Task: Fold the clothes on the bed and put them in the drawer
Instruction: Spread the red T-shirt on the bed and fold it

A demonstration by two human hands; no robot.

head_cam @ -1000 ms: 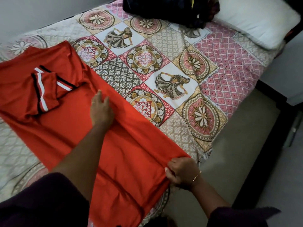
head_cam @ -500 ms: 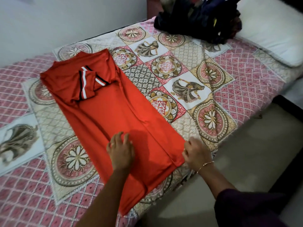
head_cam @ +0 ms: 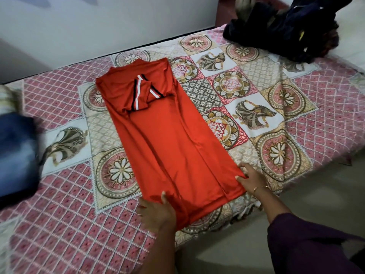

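A red shirt (head_cam: pixel 167 139) with black and white sleeve stripes lies on the patterned bedspread (head_cam: pixel 276 107), folded lengthwise into a long narrow strip. Its sleeves are tucked over the chest and the hem points toward me. My left hand (head_cam: pixel 156 212) grips the hem's left corner, thumb on top of the cloth. My right hand (head_cam: pixel 250 178) pinches the hem's right corner near the bed's edge.
A pile of dark clothes (head_cam: pixel 286 30) sits at the far right of the bed beside a white pillow (head_cam: pixel 353 18). A blue garment (head_cam: pixel 15 155) lies at the left edge. A wall runs along the bed's far side, with floor (head_cam: pixel 227 254) below me.
My left hand slid from the middle of the shirt down to the hem's left corner. My right hand stayed at the right corner. The view pulled back and swung left.
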